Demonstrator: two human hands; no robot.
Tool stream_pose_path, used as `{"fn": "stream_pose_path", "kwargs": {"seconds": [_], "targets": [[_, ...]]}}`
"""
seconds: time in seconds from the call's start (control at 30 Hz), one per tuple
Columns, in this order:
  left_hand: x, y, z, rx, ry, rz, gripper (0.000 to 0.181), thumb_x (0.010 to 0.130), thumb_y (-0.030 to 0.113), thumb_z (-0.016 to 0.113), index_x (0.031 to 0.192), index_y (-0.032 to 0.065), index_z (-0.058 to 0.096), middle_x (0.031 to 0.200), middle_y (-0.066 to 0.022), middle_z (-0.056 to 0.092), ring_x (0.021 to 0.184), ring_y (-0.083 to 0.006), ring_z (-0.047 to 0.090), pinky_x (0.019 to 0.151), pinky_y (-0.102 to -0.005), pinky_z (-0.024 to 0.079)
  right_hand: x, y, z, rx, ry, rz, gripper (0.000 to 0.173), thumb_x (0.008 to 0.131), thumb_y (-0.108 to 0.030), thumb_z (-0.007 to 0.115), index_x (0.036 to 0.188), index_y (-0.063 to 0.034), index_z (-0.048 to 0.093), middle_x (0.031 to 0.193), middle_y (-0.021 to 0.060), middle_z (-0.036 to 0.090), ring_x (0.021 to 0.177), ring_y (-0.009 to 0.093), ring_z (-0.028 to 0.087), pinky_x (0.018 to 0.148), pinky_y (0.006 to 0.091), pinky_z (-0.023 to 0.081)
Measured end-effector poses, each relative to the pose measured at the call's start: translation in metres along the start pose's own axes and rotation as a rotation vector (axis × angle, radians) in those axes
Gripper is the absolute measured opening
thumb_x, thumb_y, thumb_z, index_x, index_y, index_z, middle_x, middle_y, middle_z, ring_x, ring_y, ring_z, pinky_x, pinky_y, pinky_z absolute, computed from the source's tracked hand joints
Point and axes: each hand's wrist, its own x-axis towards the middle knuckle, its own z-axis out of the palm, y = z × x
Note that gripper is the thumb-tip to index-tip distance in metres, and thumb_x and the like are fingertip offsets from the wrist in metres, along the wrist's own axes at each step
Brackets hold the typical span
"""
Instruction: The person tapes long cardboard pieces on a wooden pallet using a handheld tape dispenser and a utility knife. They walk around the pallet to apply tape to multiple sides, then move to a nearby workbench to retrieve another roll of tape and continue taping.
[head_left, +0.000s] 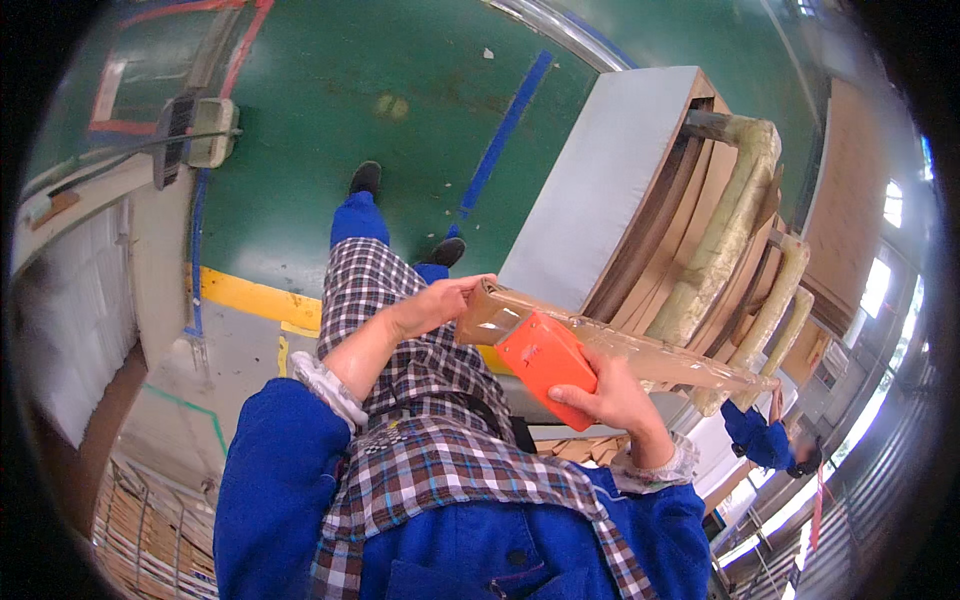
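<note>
A long, flat cardboard package (592, 337), partly covered with shiny clear tape, reaches from in front of me to a co-worker at the far right. My left hand (442, 304) grips its near end, thumb and fingers at the top corner. In my right hand (622, 397) is an orange-red flat box-like object (551, 367) with small dark marks on its face. It lies against the side of the package, and its underside is hidden. My right fingers are around its right edge, with the thumb across its face.
Right of the package, a rack with padded, wrapped arms (720, 232) holds cardboard sheets beside a pale panel (600, 172). A co-worker (765, 442) holds the package's far end. A wire cage (150, 525) stands lower left; blue tape (506, 135) marks the green floor.
</note>
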Motion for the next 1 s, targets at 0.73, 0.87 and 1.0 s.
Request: {"fn": "stream_pose_path", "kwargs": {"seconds": [0.73,0.87,1.0], "targets": [[0.005,-0.014,0.012,0.495,0.086,0.077,0.06,0.057,0.01,0.081,0.109,0.0028,0.052,0.1,-0.0051,0.06,0.093,-0.013,0.057,0.083,-0.0278,0.047,-0.023,-0.02,-0.031,-0.479,-0.146,0.079,0.064,0.079,-0.057,0.057,0.092,0.0054,0.063,0.084,0.0281,0.063,0.083,0.04,0.062,0.071,0.0446,0.047],[0.01,-0.023,-0.002,0.366,-0.006,-0.011,0.059,0.057,0.006,0.077,0.109,0.0042,0.048,0.1,-0.0063,0.057,0.092,-0.015,0.056,0.084,-0.0292,0.047,0.015,-0.052,-0.034,-0.695,-0.34,0.219,0.062,0.076,-0.058,0.053,0.089,0.0008,0.068,0.09,0.0245,0.065,0.088,0.038,0.063,0.075,0.0426,0.05],[0.017,-0.028,-0.006,0.103,-0.118,-0.168,0.071,0.056,0.001,0.073,0.12,0.0082,0.042,0.113,-0.0083,0.055,0.104,-0.0196,0.055,0.091,-0.0317,0.046,0.03,-0.1,-0.034,-0.858,-0.411,0.263,0.052,0.075,-0.048,0.054,0.092,-0.0015,0.069,0.093,0.0208,0.066,0.092,0.034,0.064,0.078,0.0401,0.05]]}}
